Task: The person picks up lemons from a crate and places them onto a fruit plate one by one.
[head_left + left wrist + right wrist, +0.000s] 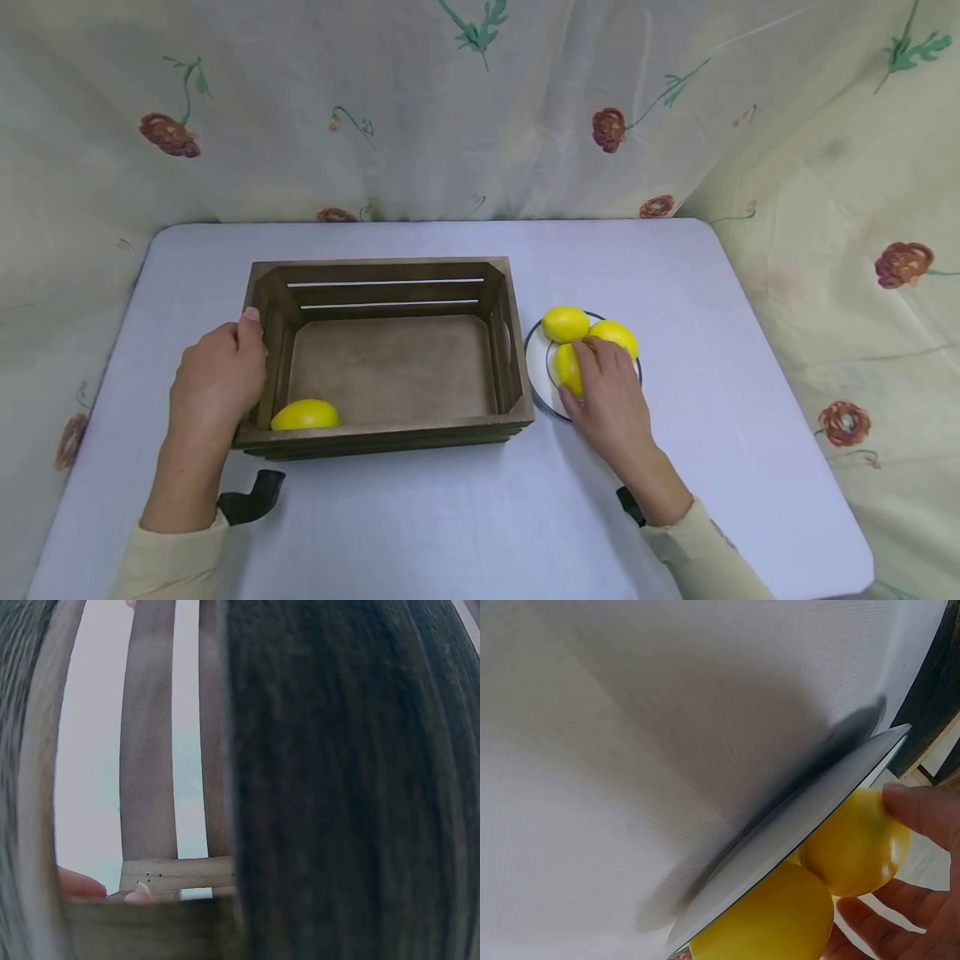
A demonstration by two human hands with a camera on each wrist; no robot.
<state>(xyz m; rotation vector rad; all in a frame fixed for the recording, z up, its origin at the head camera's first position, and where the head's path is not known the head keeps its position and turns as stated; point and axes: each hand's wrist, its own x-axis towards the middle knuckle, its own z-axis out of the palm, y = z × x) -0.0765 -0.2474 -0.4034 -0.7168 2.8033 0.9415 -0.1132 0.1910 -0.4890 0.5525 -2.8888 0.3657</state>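
Observation:
A brown slatted wooden crate point(420, 427) stands on the table, one lemon point(305, 414) lying in its front left corner. My left hand point(219, 375) grips the crate's left end, thumb over the top edge. Fingertips point(82, 883) show beyond the wood in the left wrist view. Right of the crate, a white plate point(537, 367) with a dark rim bears three lemons. My right hand point(615, 408) pinches the front lemon point(567, 369) between thumb and fingers; this lemon point(855, 844) is close over the plate. Two other lemons, one at the back point(566, 323) and one at the right point(617, 337), lie beside it.
A white cloth covers the table point(420, 533). Flowered curtains point(525, 108) hang behind it and along both sides. The plate sits right by the crate's right end. Black wrist mounts point(253, 497) show at both wrists.

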